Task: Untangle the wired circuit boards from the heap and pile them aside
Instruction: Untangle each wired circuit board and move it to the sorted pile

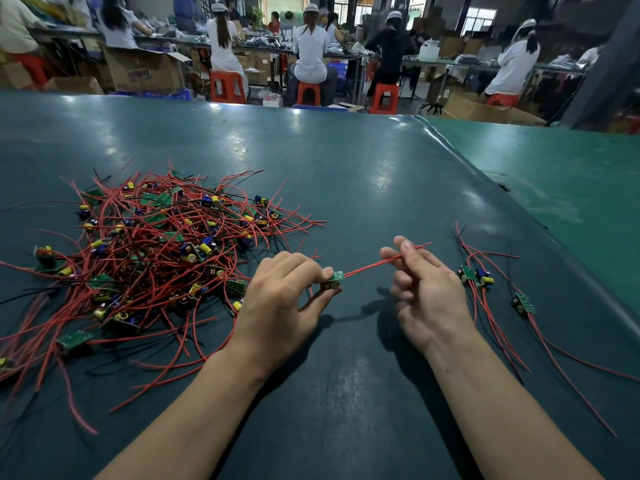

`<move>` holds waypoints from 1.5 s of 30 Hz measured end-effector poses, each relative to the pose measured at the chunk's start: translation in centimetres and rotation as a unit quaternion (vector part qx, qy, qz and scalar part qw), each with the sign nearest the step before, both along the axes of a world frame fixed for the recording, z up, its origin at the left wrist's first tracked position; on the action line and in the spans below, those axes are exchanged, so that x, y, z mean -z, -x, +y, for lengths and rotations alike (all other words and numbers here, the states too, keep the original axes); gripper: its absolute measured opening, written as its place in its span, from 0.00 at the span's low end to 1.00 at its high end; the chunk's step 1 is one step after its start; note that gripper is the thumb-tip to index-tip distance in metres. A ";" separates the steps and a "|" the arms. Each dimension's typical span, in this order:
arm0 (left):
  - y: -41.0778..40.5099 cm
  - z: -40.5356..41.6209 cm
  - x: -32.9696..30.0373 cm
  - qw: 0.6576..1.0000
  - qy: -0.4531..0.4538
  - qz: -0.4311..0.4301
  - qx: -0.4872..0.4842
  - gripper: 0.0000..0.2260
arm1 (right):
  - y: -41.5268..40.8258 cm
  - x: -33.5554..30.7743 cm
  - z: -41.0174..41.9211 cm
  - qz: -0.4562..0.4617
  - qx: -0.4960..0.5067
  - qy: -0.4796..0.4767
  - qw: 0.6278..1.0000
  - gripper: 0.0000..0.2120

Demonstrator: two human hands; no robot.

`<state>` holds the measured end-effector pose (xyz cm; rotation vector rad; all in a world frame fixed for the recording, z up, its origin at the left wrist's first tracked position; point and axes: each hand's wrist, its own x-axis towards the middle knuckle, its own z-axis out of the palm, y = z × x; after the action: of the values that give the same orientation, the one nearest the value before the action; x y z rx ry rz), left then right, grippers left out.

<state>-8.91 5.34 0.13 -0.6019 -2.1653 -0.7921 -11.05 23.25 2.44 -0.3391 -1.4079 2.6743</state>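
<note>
A tangled heap of small green circuit boards with red and black wires covers the left of the dark green table. My left hand pinches one small green circuit board just right of the heap. Its red wires stretch tight to the right, where my right hand grips them between thumb and fingers. The wire tips stick out past my right fingers. At the right lies a small pile of separated boards, their wires trailing toward me.
A lighter green mat overlaps the table at the right. Beyond the table's far edge, several people sit on red stools at workbenches, with cardboard boxes on the floor.
</note>
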 end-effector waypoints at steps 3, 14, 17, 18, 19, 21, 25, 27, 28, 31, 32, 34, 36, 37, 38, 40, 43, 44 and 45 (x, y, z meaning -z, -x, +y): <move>-0.1 0.1 -0.1 1.000 0.005 0.006 0.005 0.08 | 0.0 -0.2 0.3 -0.010 -0.054 0.092 0.994 0.07; 0.0 0.0 0.1 1.000 0.000 0.012 -0.003 0.08 | 0.6 0.7 0.2 0.033 0.124 -0.087 0.988 0.07; 0.0 0.1 0.1 1.000 0.009 0.012 0.007 0.08 | 0.7 1.0 0.1 0.043 0.154 -0.143 0.977 0.08; -0.1 0.1 0.1 1.000 0.009 0.011 0.008 0.08 | 0.6 1.0 0.2 0.046 0.161 -0.163 0.972 0.08; -0.1 0.1 0.1 1.000 0.005 0.011 0.007 0.08 | 0.6 1.0 0.2 0.050 0.160 -0.174 0.970 0.08; -0.1 -0.1 0.1 1.000 -0.008 0.014 -0.002 0.08 | 0.6 0.9 0.3 0.054 0.138 -0.161 0.976 0.06; -0.1 -0.1 0.1 1.000 -0.007 0.021 -0.013 0.08 | 0.7 0.7 0.6 0.041 0.141 -0.128 0.981 0.09; -0.1 0.1 0.1 1.000 0.009 0.024 -0.010 0.08 | 0.8 0.7 0.7 0.025 0.166 -0.135 0.976 0.09; -0.1 0.2 0.1 1.000 0.010 0.025 -0.012 0.07 | 0.7 0.7 0.6 0.019 0.168 -0.132 0.977 0.09; -0.1 0.0 0.1 0.998 -0.033 0.031 -0.043 0.06 | 0.1 0.8 -0.3 -0.001 0.078 -0.069 0.995 0.16; -0.1 -0.1 0.0 0.997 -0.045 0.034 -0.056 0.06 | -0.3 0.9 -0.8 -0.015 0.018 -0.060 0.998 0.22; -0.1 -0.2 0.0 0.996 -0.047 0.040 -0.066 0.05 | -1.0 1.0 -1.9 -0.007 -0.119 -0.089 0.989 0.27; -0.2 -0.2 -0.1 0.998 -0.028 0.045 -0.044 0.04 | -1.4 1.1 -2.6 0.032 -0.201 -0.108 0.973 0.19; -0.2 -0.2 -0.1 0.998 -0.015 0.045 -0.030 0.04 | -1.4 1.0 -2.7 0.041 -0.207 -0.109 0.971 0.15; -0.2 -0.2 -0.2 0.999 -0.004 0.041 -0.019 0.04 | -1.4 0.9 -2.6 0.043 -0.199 -0.109 0.973 0.12; -0.2 0.0 -0.2 0.999 0.010 0.033 -0.014 0.04 | -1.2 0.8 -2.3 0.038 -0.173 -0.123 0.977 0.10; -0.2 0.1 -0.1 0.999 0.006 0.034 -0.017 0.05 | -0.9 0.6 -1.8 0.041 -0.112 -0.141 0.983 0.07; -0.2 0.1 -0.1 0.999 0.002 0.040 -0.018 0.05 | -0.6 0.6 -1.4 0.043 -0.081 -0.134 0.987 0.08; -0.2 0.1 -0.1 0.999 -0.001 0.047 -0.021 0.05 | -0.4 0.4 -1.0 0.043 -0.046 -0.120 0.991 0.09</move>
<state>-8.68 5.45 0.24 -0.5797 -2.0835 -0.7294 -10.70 22.26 2.05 -0.1391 -1.7332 2.5131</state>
